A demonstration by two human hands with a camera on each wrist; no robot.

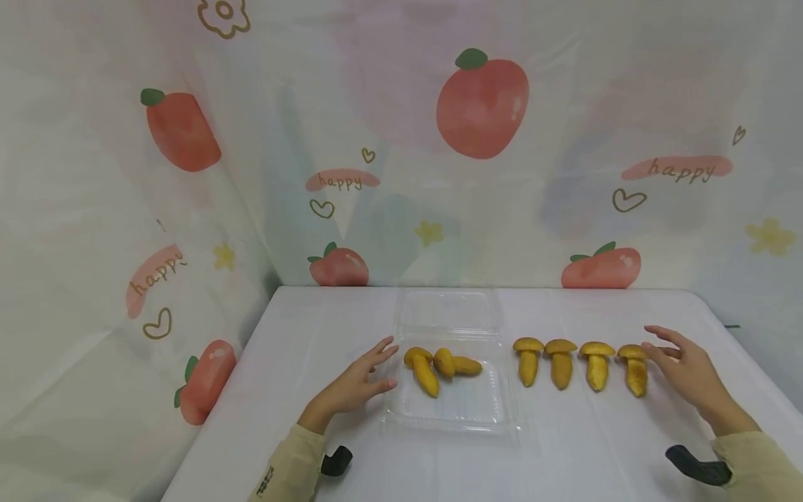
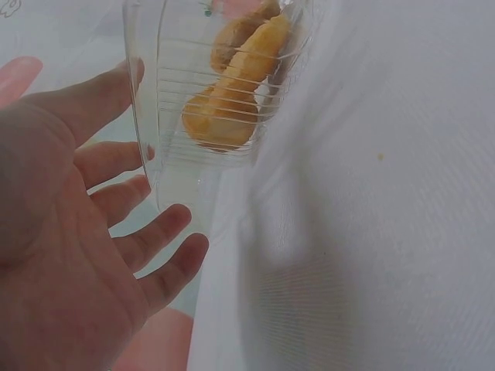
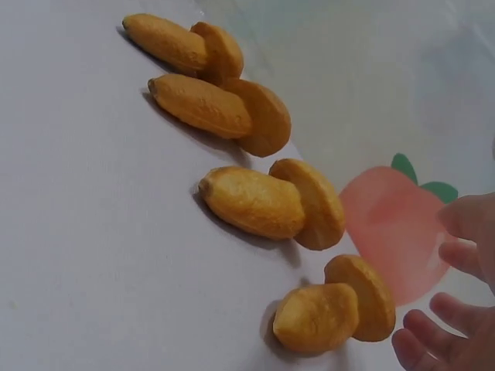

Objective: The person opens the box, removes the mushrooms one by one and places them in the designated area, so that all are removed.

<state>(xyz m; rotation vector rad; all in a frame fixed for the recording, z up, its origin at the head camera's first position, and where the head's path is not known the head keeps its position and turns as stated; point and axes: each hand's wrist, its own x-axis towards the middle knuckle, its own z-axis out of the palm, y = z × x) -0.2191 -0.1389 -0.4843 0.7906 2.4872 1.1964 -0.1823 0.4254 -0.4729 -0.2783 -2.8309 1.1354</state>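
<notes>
Two yellow-brown mushrooms lie in a clear plastic clamshell box [image 1: 452, 411] whose lid is folded back. One mushroom [image 1: 426, 376] points toward the front; the other mushroom [image 1: 465, 366] lies sideways beside it. My left hand [image 1: 351, 383] is at the box's left side, fingers spread and holding nothing; in the left wrist view its fingertips overlap the box wall, and contact is unclear. Several more mushrooms form a row right of the box. My right hand [image 1: 690, 369] is beside the rightmost mushroom [image 1: 636, 373], fingers loosely bent, with a gap between them in the right wrist view [image 3: 456, 294].
Everything stands on a white table [image 1: 583, 446]. A patterned curtain [image 1: 401, 139] with fruit prints hangs behind and at the left. The open lid [image 1: 447, 312] lies toward the table's back edge. Black straps [image 1: 698, 466] stick out near both sleeves.
</notes>
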